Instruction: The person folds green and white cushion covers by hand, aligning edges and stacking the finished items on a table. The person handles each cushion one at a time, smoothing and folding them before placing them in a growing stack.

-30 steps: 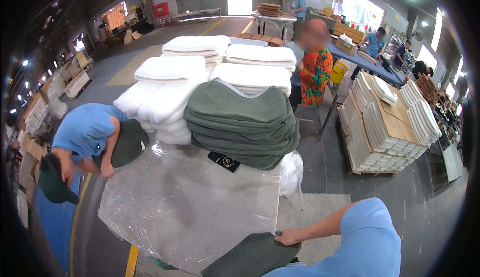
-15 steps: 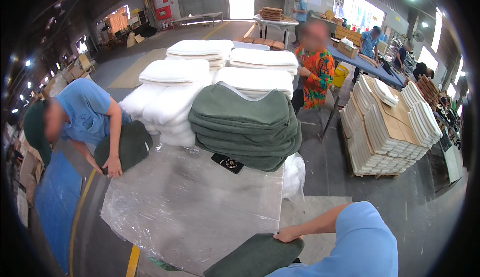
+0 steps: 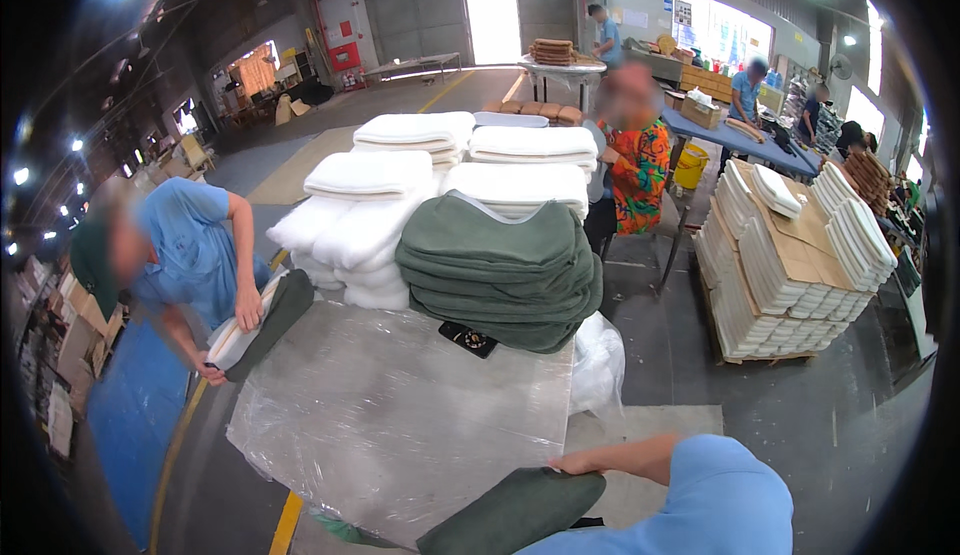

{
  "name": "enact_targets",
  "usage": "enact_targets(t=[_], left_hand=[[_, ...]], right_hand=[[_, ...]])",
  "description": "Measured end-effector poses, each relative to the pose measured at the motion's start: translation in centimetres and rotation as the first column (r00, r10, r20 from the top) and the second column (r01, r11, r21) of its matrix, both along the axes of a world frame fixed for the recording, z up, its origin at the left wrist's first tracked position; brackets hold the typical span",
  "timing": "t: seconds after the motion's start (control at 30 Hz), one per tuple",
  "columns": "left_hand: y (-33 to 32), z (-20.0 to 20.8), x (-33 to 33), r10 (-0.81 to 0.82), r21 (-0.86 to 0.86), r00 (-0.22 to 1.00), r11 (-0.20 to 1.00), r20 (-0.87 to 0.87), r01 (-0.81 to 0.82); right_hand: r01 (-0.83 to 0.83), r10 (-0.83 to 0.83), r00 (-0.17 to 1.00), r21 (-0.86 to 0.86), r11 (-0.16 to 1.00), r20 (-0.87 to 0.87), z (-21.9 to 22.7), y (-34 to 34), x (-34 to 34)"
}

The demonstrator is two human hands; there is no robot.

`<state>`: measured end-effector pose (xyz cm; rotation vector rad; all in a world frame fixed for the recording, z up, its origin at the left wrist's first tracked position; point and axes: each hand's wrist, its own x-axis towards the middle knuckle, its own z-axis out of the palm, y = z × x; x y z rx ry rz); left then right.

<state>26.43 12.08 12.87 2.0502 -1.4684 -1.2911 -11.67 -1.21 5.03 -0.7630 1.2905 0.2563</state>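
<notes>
Left hand not in view; right hand (image 3: 572, 465) lies on a dark green cushion cover (image 3: 515, 508) at the near edge of the plastic-covered table (image 3: 390, 425), fingers hidden, so grip cannot be told. Risk, judged: the cover overhangs that near edge and could slide off the slick film; at the left edge a co-worker's hands (image 3: 247, 308) press a white pad (image 3: 238, 333) into another green cover, which holds it partly. Far edge: green stack (image 3: 500, 270) leans against white pads (image 3: 370, 175).
</notes>
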Motion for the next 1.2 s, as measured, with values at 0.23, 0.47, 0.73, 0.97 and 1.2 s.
enact_targets(t=[0.23, 0.47, 0.73, 0.97, 1.2], left_hand=[[3.4, 2.8, 0.7, -0.069, -0.019, 0.996, 0.997, 0.064, 0.071], [5.5, 5.4, -0.2, -0.284, -0.146, 0.941, 0.939, 0.186, 0.312], [0.9, 4.3, -5.4, -0.331, -0.213, 0.814, 0.855, 0.477, 0.473], [0.9, 3.0, -5.0, -0.22, -0.277, 0.909, 0.903, 0.355, 0.327], [2.5, 5.7, -1.6, -0.3, -0.124, 0.939, 0.938, 0.169, 0.322]], right_hand=[[-0.32, 0.482, 0.876, -0.746, 0.584, 0.001, 8.2, 3.3, -2.0], [-0.595, 0.65, 0.637, -0.8, 0.072, -0.415, 12.9, 6.5, 3.4], [-0.581, 0.654, 0.607, -0.814, -0.023, -0.452, 13.6, 5.3, 12.8], [-0.509, 0.621, 0.676, -0.861, 0.004, -0.397, 12.7, 4.5, 9.6], [-0.579, 0.584, 0.718, -0.791, 0.198, -0.379, 11.5, 4.0, 2.9]])
